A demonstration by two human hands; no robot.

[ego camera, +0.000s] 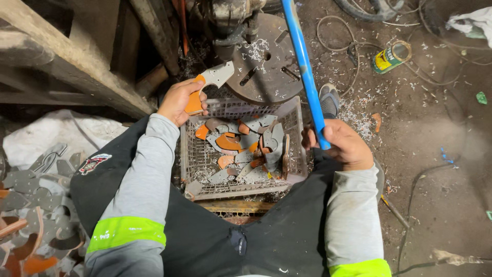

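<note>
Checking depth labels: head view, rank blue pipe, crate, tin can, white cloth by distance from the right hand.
1. Blue pipe: held in the right hand.
2. Crate: just to its left.
3. Tin can: on the floor, up and right.
4. White cloth: top right corner.

Bright centre, dark shadowed corners, sharp focus, slight wide-angle bend

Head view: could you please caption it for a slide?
Left hand holds a metal piece over a crate; right hand grips a blue handle.

The left hand (179,100) is gripping a flat metal piece (209,84) with an orange end above a plastic crate (292,149) of similar pieces. The right hand (342,143) is clasping a blue pipe (303,66) near a round metal plate (264,66).
</note>
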